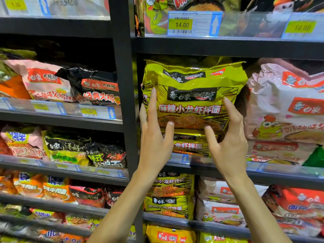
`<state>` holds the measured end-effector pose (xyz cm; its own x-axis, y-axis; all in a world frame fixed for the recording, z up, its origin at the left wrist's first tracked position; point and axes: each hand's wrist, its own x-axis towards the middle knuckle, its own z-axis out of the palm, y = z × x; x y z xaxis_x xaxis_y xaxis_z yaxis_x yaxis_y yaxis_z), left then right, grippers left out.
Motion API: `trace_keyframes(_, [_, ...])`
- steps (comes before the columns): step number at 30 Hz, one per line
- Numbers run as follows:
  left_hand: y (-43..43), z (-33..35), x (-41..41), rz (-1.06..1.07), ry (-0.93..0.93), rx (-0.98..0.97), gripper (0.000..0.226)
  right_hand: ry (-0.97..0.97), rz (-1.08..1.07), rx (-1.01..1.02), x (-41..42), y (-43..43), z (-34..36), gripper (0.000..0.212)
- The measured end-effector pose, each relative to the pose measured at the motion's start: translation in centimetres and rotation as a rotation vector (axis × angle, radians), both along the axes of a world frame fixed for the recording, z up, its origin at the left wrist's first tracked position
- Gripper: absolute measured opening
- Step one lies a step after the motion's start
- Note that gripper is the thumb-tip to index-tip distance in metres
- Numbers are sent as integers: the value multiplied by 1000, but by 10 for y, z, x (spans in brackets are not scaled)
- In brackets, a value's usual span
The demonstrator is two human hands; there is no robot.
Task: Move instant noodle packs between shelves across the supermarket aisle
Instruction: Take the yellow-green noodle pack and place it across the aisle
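Two bare forearms reach up, the left hand and right hand spread open with fingertips pressing a yellow noodle pack standing on the shelf beside a pink pack.

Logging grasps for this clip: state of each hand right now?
Left hand: open, fingers spread on the yellow-green noodle pack.
Right hand: open, fingertips touching the same pack.

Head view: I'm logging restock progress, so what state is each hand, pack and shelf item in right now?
left hand: open, fingers spread, touching the yellow-green pack's left side
right hand: open, fingers on the pack's right side
yellow-green pack: upright on the shelf, on top of another like it, crinkled, sealed
pink pack: on the same shelf, to the right, crumpled
price tag: reads 14.00, on the shelf above
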<state>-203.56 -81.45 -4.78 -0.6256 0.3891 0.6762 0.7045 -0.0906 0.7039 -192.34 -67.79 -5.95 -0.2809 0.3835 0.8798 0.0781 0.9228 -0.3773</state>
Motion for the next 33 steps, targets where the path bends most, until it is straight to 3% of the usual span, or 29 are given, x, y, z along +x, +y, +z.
trace_keyframes(18, [-42, 1, 9, -59, 53, -191, 96, -244, -58, -20, 47, -20, 13, 73])
trace_keyframes(27, [-68, -2, 20, -58, 132, -275, 81, -399, -134, -16, 64, -34, 21, 73])
trace_keyframes(33, [-79, 12, 31, -31, 131, -494, 65, -532, -186, -7, 88, -39, 21, 60])
